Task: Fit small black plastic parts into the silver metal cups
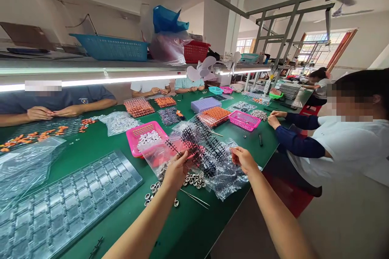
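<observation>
My left hand (pixel 177 168) is closed on a thin black plastic sprue (pixel 172 146) with short cross-pieces. More black sprues (pixel 194 145) lie heaped just beyond its fingertips, on and in clear plastic bags. On the other side of the heap, my right hand (pixel 244 160) pinches at the edge of a clear plastic bag (pixel 226 176); whether a small part is also between those fingers I cannot tell. Below the bag lie several small silver ring-like parts (pixel 197 179). A pair of tweezers (pixel 196 198) rests on the green table (pixel 185 230) near my left wrist.
A clear compartment tray (pixel 91 194) fills the left side. A pink basket (pixel 147 137) of white parts and another pink basket (pixel 244 120) stand beyond my hands. Orange parts (pixel 215 114) sit in stacked trays. A co-worker (pixel 328 141) sits close at right; others sit opposite.
</observation>
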A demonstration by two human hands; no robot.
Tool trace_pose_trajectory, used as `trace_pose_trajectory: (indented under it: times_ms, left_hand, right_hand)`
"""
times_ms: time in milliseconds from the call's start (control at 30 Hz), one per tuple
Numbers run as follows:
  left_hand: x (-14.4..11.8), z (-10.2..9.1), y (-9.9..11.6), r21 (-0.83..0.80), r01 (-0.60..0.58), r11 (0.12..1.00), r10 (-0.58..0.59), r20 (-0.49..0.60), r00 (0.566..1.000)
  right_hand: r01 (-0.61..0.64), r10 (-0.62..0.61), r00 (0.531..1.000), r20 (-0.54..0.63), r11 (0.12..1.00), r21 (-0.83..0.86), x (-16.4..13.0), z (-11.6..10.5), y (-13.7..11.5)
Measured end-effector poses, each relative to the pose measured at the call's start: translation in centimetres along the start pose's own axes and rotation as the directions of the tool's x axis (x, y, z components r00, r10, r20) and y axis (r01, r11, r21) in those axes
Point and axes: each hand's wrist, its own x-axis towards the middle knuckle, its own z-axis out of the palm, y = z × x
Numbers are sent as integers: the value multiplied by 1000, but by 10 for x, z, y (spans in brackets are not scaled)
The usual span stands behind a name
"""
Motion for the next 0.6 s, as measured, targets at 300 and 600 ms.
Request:
trace_pose_trajectory:
  times_ms: [300, 600]
  left_hand:
    - [21, 23, -16, -120, 49, 992, -58, -74, 996]
    - [32, 41, -42, -138, 130, 982, -136, -29, 990]
  right_hand:
    - [140, -52, 921, -387, 969, 202, 3, -19, 18]
    - [185, -17, 916, -401, 904, 384, -1, -45, 22]
